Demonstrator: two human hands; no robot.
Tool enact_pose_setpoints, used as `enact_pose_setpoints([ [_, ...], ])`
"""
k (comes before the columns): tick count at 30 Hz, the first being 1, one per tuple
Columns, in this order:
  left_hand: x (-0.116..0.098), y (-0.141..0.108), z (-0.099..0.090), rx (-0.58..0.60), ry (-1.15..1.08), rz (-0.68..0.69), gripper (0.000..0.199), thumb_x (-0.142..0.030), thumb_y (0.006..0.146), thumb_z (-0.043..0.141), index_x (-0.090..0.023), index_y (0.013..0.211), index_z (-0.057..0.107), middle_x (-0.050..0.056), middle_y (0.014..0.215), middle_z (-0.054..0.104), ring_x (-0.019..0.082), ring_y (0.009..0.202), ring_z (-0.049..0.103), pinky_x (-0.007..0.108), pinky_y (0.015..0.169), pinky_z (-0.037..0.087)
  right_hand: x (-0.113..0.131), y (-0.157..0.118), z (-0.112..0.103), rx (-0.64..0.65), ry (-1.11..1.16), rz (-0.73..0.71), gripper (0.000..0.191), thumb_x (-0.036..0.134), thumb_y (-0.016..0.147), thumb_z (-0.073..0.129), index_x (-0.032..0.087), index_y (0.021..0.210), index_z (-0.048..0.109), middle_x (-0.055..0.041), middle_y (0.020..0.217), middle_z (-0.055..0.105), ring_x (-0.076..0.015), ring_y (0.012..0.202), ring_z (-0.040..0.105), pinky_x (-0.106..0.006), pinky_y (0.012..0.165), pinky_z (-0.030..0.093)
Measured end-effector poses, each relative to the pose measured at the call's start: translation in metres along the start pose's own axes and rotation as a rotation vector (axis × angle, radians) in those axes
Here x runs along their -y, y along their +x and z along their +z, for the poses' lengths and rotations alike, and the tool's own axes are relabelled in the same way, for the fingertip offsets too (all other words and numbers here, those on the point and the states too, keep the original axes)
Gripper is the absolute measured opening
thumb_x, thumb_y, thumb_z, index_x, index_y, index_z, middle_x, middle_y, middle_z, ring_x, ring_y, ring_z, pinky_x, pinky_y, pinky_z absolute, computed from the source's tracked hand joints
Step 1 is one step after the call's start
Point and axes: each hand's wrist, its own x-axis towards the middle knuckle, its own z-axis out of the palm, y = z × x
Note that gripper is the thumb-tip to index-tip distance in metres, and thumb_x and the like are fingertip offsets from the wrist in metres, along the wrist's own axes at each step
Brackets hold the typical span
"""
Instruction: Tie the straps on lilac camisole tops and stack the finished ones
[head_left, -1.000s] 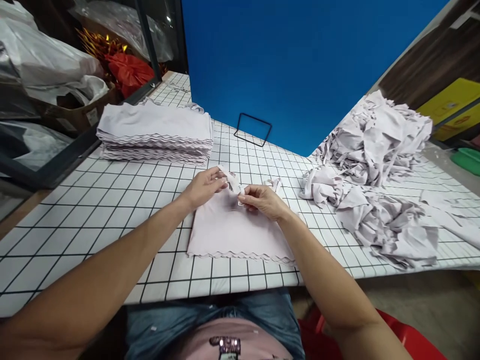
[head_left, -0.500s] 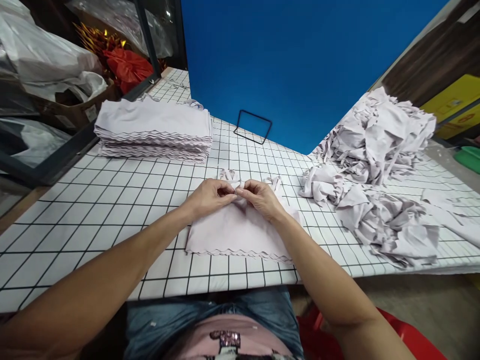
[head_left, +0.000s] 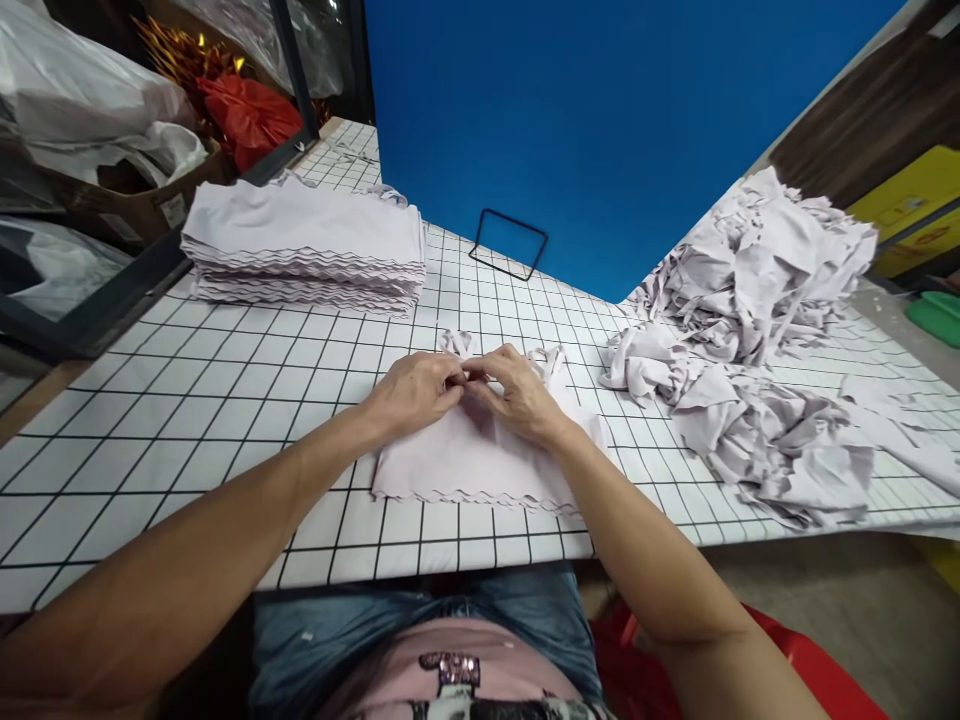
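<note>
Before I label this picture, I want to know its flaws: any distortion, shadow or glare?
Head view: wide-lens distortion bows the grid lines on the tabletop; soft shadow falls on the cloth beneath the left hand and right hand, obscuring their fingertips; small glints on the gold tinsel.

Large blue board (head_left: 585,130); red bag (head_left: 251,112) beside gold tinsel (head_left: 176,50); yellow panels (head_left: 911,200)

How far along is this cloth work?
Apparently done: the neat stack, back left. In hand: wavy-edged cloth, left hand and right hand together at its far side. Perhaps left: the loose heap on the right, though it may be scrap; I can't tell.
</note>
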Motion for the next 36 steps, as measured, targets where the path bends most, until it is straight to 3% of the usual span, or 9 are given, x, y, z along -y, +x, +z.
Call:
enact_pose_setpoints([
  [6,0.007,0.000,-0.002,0.007,-0.076,0.002,0.017,-0.030,0.085,0.054,-0.019,0.084,0.067,0.002,0.087,0.068,0.017,0.074,0.059,0.030,0.068,0.044,-0.003,-0.001,-0.003,0.015,-0.044,0.048,0.010,0.028,0.091,0.062,0.021,0.091,0.068,-0.0032,0.082,0.067,-0.0213,0.089,0.048,-0.038,0.083,0.034],
  [11,0.016,-0.002,0.006,0.073,-0.021,0.050,0.022,-0.040,0.076,0.066,-0.020,0.085,0.065,0.005,0.089,0.067,0.024,0.089,0.059,0.035,0.077,0.045,-0.002,-0.003,-0.005,0.025,0.019,0.085,0.010,0.025,0.092,0.059,0.019,0.087,0.065,-0.0036,0.083,0.066,-0.0206,0.088,0.048,-0.036,0.082,0.036],
  [22,0.000,-0.003,0.007,0.116,-0.111,-0.201,0.025,-0.041,0.076,0.062,-0.019,0.066,0.062,0.000,0.063,0.060,0.014,0.059,0.051,0.027,0.056,0.032,-0.005,-0.004,0.001,0.067,0.120,0.071,0.011,0.024,0.092,0.057,0.020,0.087,0.066,-0.0023,0.078,0.063,-0.0193,0.086,0.046,-0.034,0.080,0.038],
  [36,-0.003,-0.003,0.009,0.102,-0.111,-0.200,0.023,-0.031,0.076,0.062,-0.018,0.058,0.059,-0.001,0.058,0.058,0.012,0.057,0.048,0.027,0.057,0.031,-0.003,-0.004,-0.003,0.099,0.111,0.055,0.009,0.022,0.091,0.058,0.020,0.084,0.064,-0.0019,0.076,0.062,-0.0189,0.085,0.047,-0.036,0.083,0.038],
])
